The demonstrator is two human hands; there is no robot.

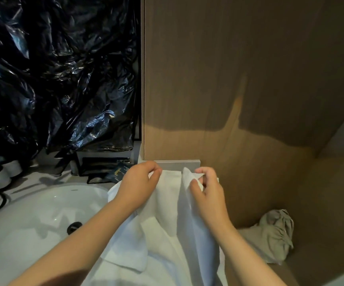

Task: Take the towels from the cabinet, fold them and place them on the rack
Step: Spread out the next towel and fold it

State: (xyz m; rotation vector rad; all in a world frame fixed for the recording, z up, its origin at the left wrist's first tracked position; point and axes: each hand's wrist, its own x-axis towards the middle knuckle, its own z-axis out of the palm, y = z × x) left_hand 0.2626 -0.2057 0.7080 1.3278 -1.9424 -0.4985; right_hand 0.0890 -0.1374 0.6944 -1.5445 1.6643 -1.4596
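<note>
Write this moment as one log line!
left hand: pinches towel edge | right hand: pinches towel edge | towel: white, hanging beside sink

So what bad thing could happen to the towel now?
The white towel is only pinched at its top edge by the left hand and right hand, so it might slip. Its lower part lies right beside the sink and could flop in and perhaps get wet. The bunched middle may fold crooked.
</note>
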